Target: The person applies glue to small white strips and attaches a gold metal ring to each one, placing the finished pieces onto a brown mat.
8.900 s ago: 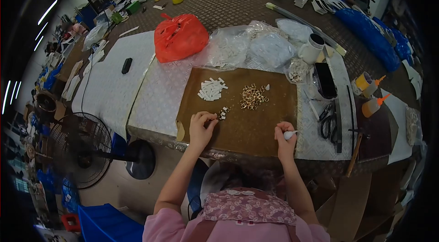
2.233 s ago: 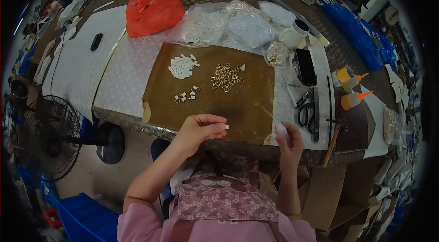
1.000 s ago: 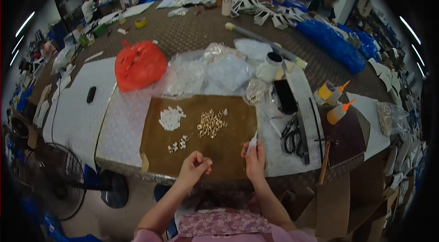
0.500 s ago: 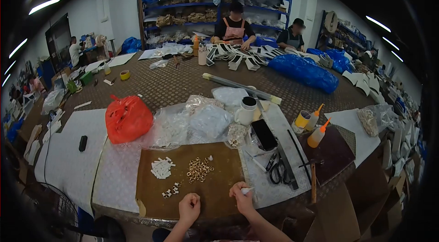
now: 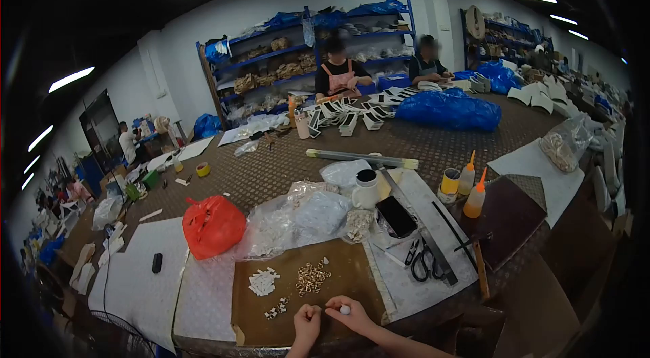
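Your right hand [image 5: 347, 317] is curled around a small white bottle [image 5: 345, 309], whose pale rounded end shows near the thumb; the nozzle is out of sight, so which way the bottle's long axis points cannot be told. Your left hand [image 5: 307, 321] is just beside it, fingertips drawn together in a pinch; whether anything sits between them is too small to tell. The two hands nearly meet over the near edge of a brown mat [image 5: 355, 277], so the bottle lies immediately to the right of the left hand's pinch, with only a slim gap at most between the fingers. Just left of your left hand, and much nearer to it than to your right, is a loose cluster [image 5: 276, 308] of little white and gold parts. Farther up the mat, straight ahead of your hands, is a heap of gold fittings [image 5: 313, 278], and to its left a pile of white strips [image 5: 264, 282]. Past the mat's far edge lie clear bags [image 5: 271, 226], with a red bag [image 5: 214, 227] to their left. Off to the right are a phone [image 5: 397, 216] and scissors [image 5: 425, 264], well apart from both hands.
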Demonstrator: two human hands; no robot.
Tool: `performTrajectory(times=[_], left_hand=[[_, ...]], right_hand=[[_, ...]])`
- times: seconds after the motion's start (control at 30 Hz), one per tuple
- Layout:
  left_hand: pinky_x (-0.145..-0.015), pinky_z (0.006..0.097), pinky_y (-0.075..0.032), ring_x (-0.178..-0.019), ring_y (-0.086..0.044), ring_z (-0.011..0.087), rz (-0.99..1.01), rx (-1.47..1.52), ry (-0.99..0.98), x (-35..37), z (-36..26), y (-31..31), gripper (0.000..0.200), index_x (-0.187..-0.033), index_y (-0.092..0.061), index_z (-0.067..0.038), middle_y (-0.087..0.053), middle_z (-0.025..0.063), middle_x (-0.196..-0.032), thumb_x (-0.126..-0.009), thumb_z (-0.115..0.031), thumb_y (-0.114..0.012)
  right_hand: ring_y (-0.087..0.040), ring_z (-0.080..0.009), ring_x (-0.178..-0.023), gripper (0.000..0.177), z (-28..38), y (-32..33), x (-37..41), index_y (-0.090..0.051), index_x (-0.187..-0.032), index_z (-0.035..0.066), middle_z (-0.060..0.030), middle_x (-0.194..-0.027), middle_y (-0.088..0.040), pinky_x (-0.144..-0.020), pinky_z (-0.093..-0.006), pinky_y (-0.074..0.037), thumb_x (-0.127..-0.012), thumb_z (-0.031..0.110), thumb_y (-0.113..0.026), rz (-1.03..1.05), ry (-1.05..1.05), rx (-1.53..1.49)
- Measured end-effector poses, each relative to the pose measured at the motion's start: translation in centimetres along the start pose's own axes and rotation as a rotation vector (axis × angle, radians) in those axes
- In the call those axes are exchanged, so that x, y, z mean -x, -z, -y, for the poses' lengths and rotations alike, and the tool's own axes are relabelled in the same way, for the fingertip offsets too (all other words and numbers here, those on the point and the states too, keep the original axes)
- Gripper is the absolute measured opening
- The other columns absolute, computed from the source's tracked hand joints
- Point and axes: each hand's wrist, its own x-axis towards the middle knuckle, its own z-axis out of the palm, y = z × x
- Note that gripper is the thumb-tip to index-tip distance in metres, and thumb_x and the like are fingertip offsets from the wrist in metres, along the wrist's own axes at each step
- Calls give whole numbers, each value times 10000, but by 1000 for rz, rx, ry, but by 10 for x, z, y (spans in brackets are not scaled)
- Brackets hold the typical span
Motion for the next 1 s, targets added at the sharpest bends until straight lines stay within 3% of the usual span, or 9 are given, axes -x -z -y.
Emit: performTrajectory(times=[0.3,0.47,0.57,0.67,1.0], left_hand=[[-575,195,-331,-629,-355,63,0,-31,-124,16,-51,-34,299,-665,-292,-83,-399,-1,-658,-815,98,-477],[-578,198,-333,-627,-351,66,14,-34,-175,19,-59,-43,277,-676,-310,-78,-385,0,-654,-810,102,-473],[-574,207,-338,-619,-358,74,7,-299,-229,17,-65,-45,249,-686,-345,-64,-378,-3,-649,-822,77,-499],[-580,212,-366,-628,-402,80,-87,-243,-192,23,-98,-63,221,-705,-369,-52,-418,4,-667,-833,57,-511],[-603,213,-404,-659,-468,84,69,-79,-47,19,-90,-46,100,-790,-467,-18,-495,21,-718,-849,31,-531]], right_hand=[[-583,-82,-802,198,2,7,4,-644,-971,28,-35,-880,-652,-723,-239,-466,-847,183,-648,-55,-127,-24],[-609,-109,-860,232,-9,8,6,-651,-989,28,-55,-928,-668,-773,-254,-474,-843,208,-657,-33,5,-9],[-609,-114,-871,246,-9,13,5,-651,-1012,31,-46,-938,-669,-791,-255,-470,-842,209,-661,-15,-9,-116],[-605,-111,-868,246,-15,12,4,-648,-1024,33,-39,-932,-667,-795,-253,-463,-845,203,-659,-13,-31,-210],[-587,-93,-835,232,-8,14,6,-644,-964,33,-31,-878,-659,-768,-245,-453,-834,224,-670,54,-40,-220]])
